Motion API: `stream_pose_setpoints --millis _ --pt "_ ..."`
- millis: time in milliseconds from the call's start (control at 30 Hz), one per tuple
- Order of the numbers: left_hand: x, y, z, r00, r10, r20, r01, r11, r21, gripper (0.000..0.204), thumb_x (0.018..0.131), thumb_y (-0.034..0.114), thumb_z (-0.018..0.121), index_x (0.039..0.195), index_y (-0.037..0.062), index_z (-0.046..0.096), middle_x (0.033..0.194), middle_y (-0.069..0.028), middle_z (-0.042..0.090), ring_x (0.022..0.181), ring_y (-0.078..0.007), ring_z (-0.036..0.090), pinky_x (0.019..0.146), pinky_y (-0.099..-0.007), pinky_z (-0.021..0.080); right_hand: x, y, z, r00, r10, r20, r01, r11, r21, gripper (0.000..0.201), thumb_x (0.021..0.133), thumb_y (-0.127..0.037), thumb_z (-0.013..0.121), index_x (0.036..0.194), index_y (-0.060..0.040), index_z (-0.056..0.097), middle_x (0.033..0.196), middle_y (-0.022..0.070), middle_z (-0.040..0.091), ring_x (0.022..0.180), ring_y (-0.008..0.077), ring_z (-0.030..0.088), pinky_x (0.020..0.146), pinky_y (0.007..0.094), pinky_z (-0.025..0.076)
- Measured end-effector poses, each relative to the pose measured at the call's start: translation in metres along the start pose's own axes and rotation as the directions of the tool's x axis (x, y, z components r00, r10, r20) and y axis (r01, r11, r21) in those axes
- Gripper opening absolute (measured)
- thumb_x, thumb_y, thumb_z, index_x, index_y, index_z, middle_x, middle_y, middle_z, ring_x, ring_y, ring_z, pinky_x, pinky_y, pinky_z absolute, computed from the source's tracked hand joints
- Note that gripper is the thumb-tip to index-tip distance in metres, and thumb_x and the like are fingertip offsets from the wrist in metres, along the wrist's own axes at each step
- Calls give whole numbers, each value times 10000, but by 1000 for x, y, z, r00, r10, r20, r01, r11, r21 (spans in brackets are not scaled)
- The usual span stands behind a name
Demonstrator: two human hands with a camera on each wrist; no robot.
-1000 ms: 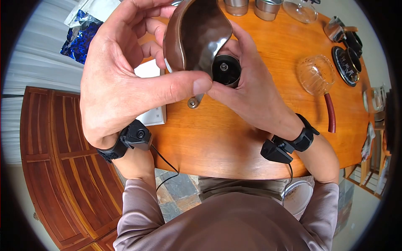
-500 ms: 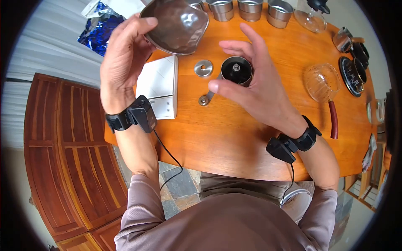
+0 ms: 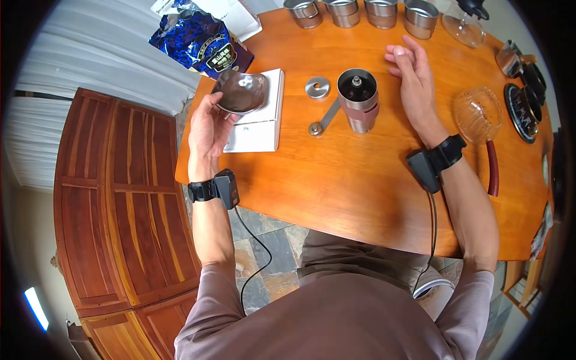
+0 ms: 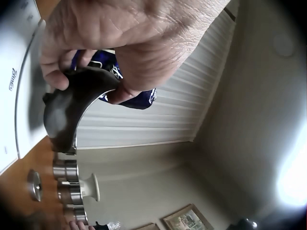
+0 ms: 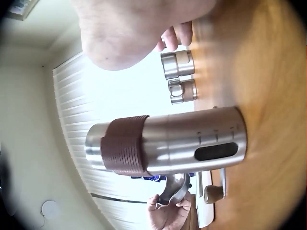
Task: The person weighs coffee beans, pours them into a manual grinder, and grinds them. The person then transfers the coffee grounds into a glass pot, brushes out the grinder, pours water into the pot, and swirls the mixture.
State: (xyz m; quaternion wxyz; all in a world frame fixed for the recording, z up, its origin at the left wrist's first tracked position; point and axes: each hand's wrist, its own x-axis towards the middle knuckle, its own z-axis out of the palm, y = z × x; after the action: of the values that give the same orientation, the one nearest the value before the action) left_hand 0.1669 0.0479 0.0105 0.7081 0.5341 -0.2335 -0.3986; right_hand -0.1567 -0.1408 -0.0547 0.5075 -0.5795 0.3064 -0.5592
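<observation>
Between thumb and fingers my left hand (image 3: 207,133) holds a dark, curved glossy dish (image 3: 242,93) at the white scale (image 3: 273,114). In the left wrist view the dish (image 4: 72,108) is tilted close to the scale's surface; contact is unclear. My right hand (image 3: 417,90), fingers loosely extended, holds nothing and lies right of the steel grinder (image 3: 361,105). The grinder stands upright with its top uncovered; its brown band (image 5: 125,145) shows in the right wrist view. Left of it are a crank handle (image 3: 330,115) and a round metal lid (image 3: 317,87).
A blue foil bag (image 3: 207,51) stands behind the scale. Several steel cups (image 3: 383,13) line the back edge. To the right are a glass pot (image 3: 478,114) with a red handle (image 3: 492,168), and a black plate with a cup (image 3: 519,113).
My left hand has lowered the dish from above the table to the scale. My right hand has let go of the grinder and drawn away to the right.
</observation>
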Motion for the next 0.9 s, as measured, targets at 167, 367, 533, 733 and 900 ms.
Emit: stream_pose_setpoints --millis 167,367,533,733,900 --pt "-14 3 19 992 63 -111 -16 925 379 347 983 181 605 1222 -66 558 1166 -145 588 1053 -222 603 792 -331 573 -1 8 -4 1000 16 27 -12 989 -145 669 1022 -405 585 1462 57 383 1165 94 618 1079 170 587 955 314 471" --pt "-35 12 25 953 247 -174 -33 657 753 577 937 255 709 1364 -81 514 1287 -193 597 1113 -236 623 855 -335 555 -2 7 -3 999 3 36 4 983 -183 669 1019 -406 584 1460 58 390 1183 104 629 1089 180 593 955 319 477" --pt "-77 39 67 759 650 39 -543 599 589 383 938 69 704 1290 -37 596 1200 -148 635 1077 -184 621 868 -313 542 -2 10 -2 1000 -12 19 16 979 -205 675 1014 -398 586 1457 69 383 1197 116 637 1086 204 612 945 324 487" --pt "-171 71 29 375 875 306 -893 253 372 692 997 494 456 1353 -96 516 1353 -288 518 1215 -344 551 979 -427 521 -4 1 -1 1000 -2 10 5 954 -299 672 998 -385 595 1434 83 389 1197 174 637 1066 257 639 951 360 495" --pt "-179 67 28 355 887 296 -917 269 294 680 993 490 468 1347 -88 520 1343 -282 521 1210 -347 550 977 -434 515 -6 -1 -2 999 -16 43 28 954 -297 657 1008 -347 573 1443 97 361 1188 193 618 1066 263 631 943 367 499"
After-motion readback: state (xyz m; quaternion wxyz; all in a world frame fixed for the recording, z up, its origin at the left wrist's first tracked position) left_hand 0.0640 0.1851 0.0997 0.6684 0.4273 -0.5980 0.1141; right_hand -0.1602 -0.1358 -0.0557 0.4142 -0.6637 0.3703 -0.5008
